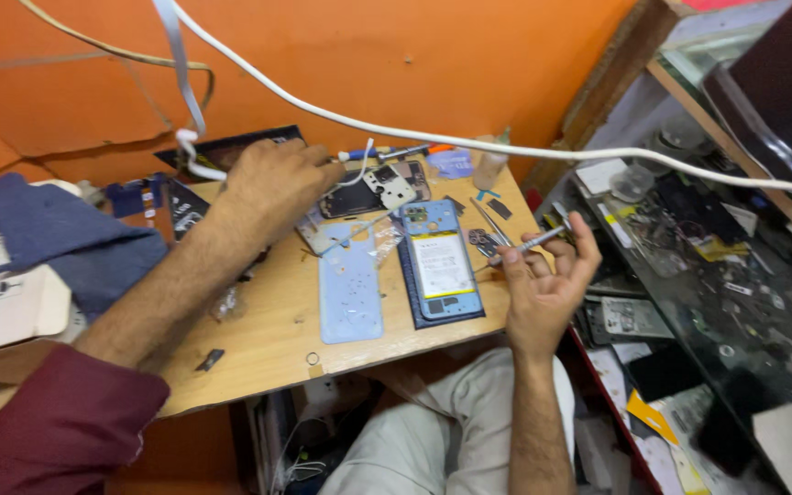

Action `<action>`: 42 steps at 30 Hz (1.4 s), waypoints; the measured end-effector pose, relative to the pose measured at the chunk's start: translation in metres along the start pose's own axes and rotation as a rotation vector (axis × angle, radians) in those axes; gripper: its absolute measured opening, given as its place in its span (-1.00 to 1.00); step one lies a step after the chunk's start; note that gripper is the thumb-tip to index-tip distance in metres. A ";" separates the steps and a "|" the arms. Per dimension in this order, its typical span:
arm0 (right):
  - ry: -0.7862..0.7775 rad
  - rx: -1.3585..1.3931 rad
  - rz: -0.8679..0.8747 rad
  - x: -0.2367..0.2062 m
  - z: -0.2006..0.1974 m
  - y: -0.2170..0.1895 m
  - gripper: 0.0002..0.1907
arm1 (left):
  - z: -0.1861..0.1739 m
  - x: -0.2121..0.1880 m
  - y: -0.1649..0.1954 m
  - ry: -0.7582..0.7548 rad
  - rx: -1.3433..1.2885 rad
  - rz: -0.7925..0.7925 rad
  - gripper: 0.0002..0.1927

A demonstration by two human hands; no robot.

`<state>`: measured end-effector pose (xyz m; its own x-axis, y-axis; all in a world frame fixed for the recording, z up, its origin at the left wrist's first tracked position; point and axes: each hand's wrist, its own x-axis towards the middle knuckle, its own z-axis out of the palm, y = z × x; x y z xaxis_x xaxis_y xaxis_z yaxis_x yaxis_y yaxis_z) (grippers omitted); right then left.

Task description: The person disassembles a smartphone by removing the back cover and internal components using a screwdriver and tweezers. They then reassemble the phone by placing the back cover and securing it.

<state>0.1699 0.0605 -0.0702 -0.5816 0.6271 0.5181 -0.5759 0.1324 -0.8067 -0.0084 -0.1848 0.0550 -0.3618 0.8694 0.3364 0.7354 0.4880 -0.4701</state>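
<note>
Head cam, looks down close on wooden table [277,330].

Your left hand [272,183] rests on a dismantled phone [373,191] on the wooden table [268,339]. Your right hand [547,275] grips a screwdriver [529,244] beside an opened blue phone [442,261]; a pale blue back cover [350,291] lies alongside.

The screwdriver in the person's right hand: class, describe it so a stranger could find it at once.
Start at the wooden table against the orange wall and go to its right edge, where the right hand is raised. Pinched in its fingers is the screwdriver, a thin metal rod pointing left toward the opened blue phone. Unlike the tweezers lying nearby, it is held off the table.
</note>
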 end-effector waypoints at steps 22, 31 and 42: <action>-0.380 -0.964 -0.055 0.039 0.041 -0.014 -0.83 | 0.030 0.058 0.036 0.001 -1.320 -0.272 -0.35; -0.399 -1.309 0.138 -0.003 0.079 -0.039 -0.60 | 0.074 0.037 0.029 -0.142 -0.806 -0.089 -0.60; -0.409 -1.393 0.309 0.008 0.095 -0.039 -0.19 | 0.071 0.034 0.039 -0.231 -0.821 -0.048 -0.21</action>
<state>0.1337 -0.0124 -0.0077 -0.8290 0.5437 0.1306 0.4609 0.7967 -0.3911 -0.0331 -0.1306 -0.0097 -0.4453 0.8867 0.1243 0.8662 0.3915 0.3105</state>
